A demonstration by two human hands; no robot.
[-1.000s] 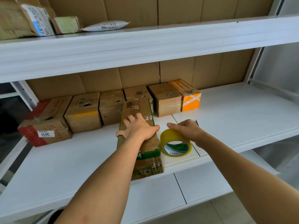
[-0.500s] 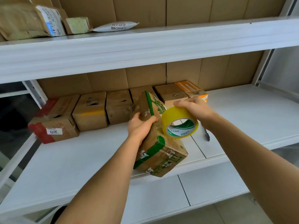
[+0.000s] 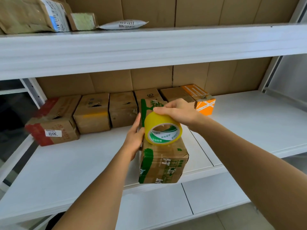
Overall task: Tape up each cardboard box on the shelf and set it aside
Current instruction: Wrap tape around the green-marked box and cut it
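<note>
A long cardboard box with green print [image 3: 162, 165] lies on the white shelf [image 3: 74, 165], its near end at the shelf's front edge. My left hand [image 3: 135, 138] presses flat against the box's left side. My right hand [image 3: 177, 111] grips a yellow tape roll [image 3: 162, 128] from above and holds it against the top of the box. The roll's green-and-white core faces me. The far part of the box is hidden behind the roll and my right hand.
Several taped boxes stand in a row at the back: a red-edged one [image 3: 53, 125], plain brown ones [image 3: 93, 113], an orange one [image 3: 203, 103]. Parcels and a white pouch [image 3: 123, 24] lie on the upper shelf. A lower shelf board [image 3: 166, 205] juts out below.
The box went from lying flat to tipped up in my left hand, and now sits level on the shelf. My right hand lifted the tape roll off the shelf onto the box top.
</note>
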